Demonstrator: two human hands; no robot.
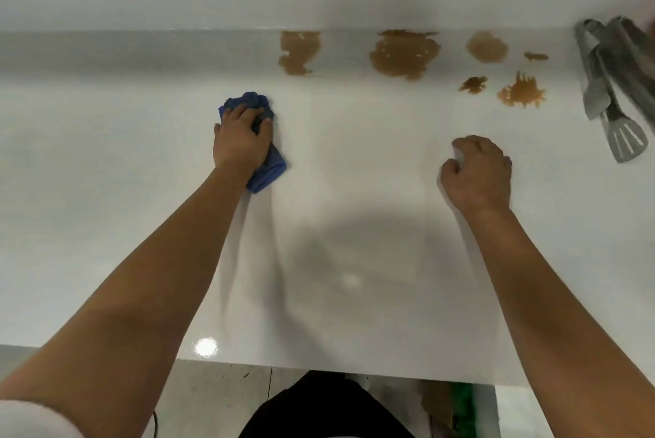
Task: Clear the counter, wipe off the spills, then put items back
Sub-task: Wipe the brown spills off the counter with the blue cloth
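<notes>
Blue, bunched cloth rag point(260, 139) sits under my left hand point(242, 139), whose fingers curl over its crumpled top and grip it against the glossy white counter point(106, 171); it lies left of centre, well short of the mess. Several brown liquid spills point(404, 54) spread along the far side, close to the low white backsplash ledge point(177, 1), with smaller splatters point(521, 91) to their right. My right hand point(478, 171) rests on the counter with its fingers loosely curled; I can't tell whether it holds anything. To wipe well I would, I judge, push the rag forward and right, flatten it for more contact, and draw each puddle inward so nothing smears into the ledge seam. Open room is generous across the middle and left. On the right, grey metal slotted tongs point(609, 90) lie near the splatters, so strokes there should stop short or the tongs be shifted first. The near counter edge lies close to my body.
</notes>
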